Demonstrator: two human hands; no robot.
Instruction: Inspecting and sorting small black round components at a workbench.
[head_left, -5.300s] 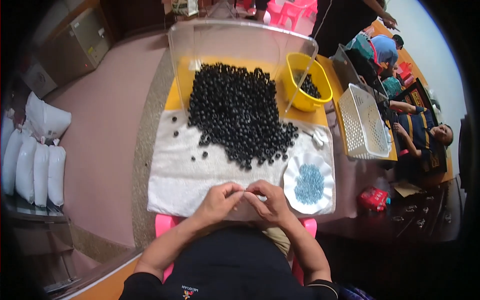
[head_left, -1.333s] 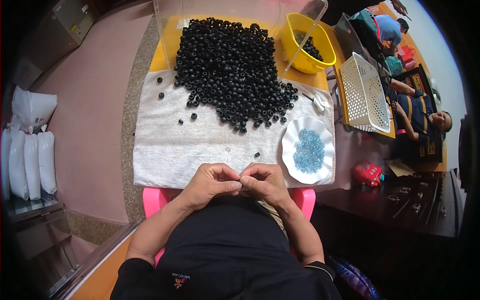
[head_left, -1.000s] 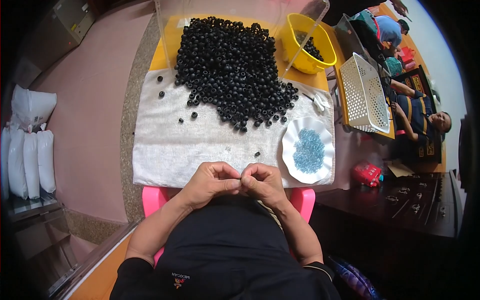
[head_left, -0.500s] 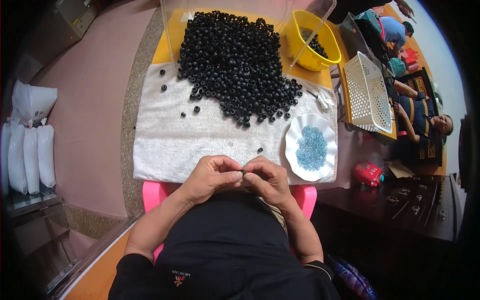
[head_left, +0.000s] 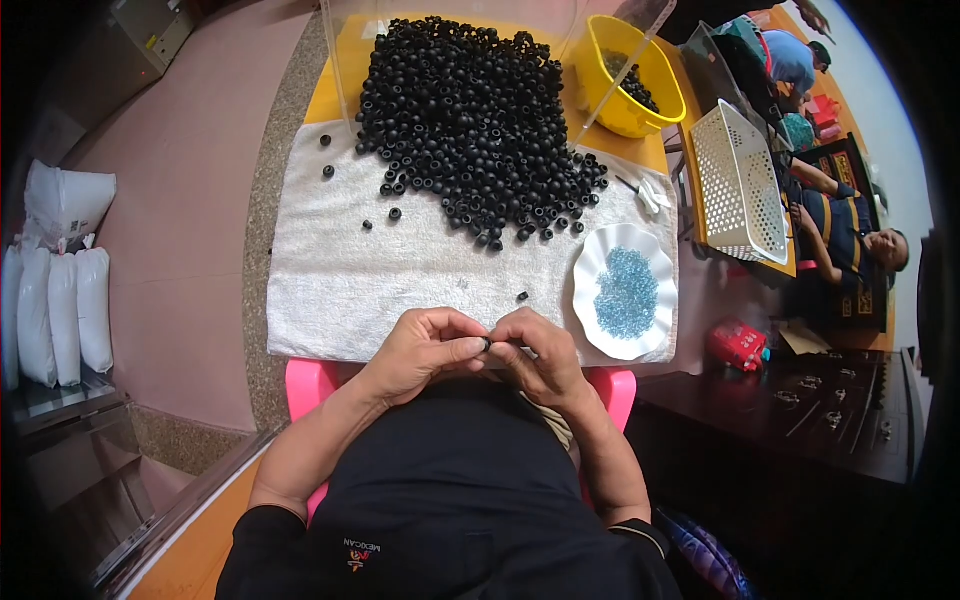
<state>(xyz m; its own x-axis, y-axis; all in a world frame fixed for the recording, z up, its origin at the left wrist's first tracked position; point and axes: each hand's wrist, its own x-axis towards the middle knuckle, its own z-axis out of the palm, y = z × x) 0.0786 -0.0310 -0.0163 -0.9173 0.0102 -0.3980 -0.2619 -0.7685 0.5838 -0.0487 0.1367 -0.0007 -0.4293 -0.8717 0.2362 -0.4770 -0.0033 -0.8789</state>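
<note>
My left hand (head_left: 425,355) and my right hand (head_left: 540,355) meet at the towel's near edge, above my lap. Thumb and fingers of both are closed in a pinch around a small black part (head_left: 487,345), mostly covered by the fingertips. A single small black piece (head_left: 522,296) lies on the white towel (head_left: 390,290) just beyond my hands. Farther back spreads a big heap of round black parts with holes (head_left: 460,120). To the right, a scalloped white dish (head_left: 590,335) holds many tiny clear-blue beads (head_left: 626,292).
Clear panels (head_left: 335,60) stand around the heap. Behind the dish are a white tool (head_left: 652,195), a yellow basin (head_left: 668,118) with black parts, and a perforated white basket (head_left: 740,190). Other people (head_left: 855,230) sit at right. White sacks (head_left: 62,310) stand at left.
Both hands stay close together, with small finger shifts around the black part, which shows a little more of its dark rounded side. The view has shifted slightly.
</note>
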